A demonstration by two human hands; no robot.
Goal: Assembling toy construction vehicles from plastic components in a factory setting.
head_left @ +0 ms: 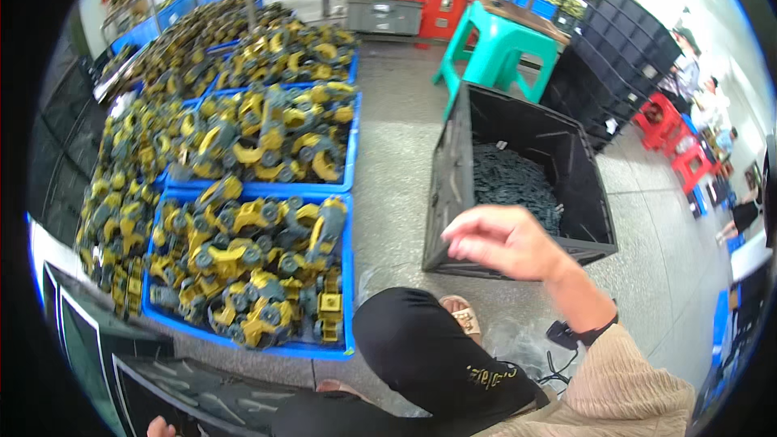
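My right hand [511, 244] hovers over the near rim of a deep black crate [530, 117]. Its fingers are loosely stretched toward the left, and nothing shows in them. Small dark grey plastic parts [511, 178] lie heaped inside that crate. At the lower left edge only a bit of my left hand [160, 429] comes into view, beside a black tray [210, 384]; the picture's edge cuts off most of its fingers. Nearer my left side, a blue tray [348, 275] is piled with yellow and grey toy vehicles [259, 251].
More blue trays [354, 146] of toy vehicles stretch away on the left. Behind the crate stand a green stool [510, 44] and stacked black crates [615, 48]. Red stools [676, 133] and other people [704, 101] are at the far right. A cable [554, 368] lies near my foot.
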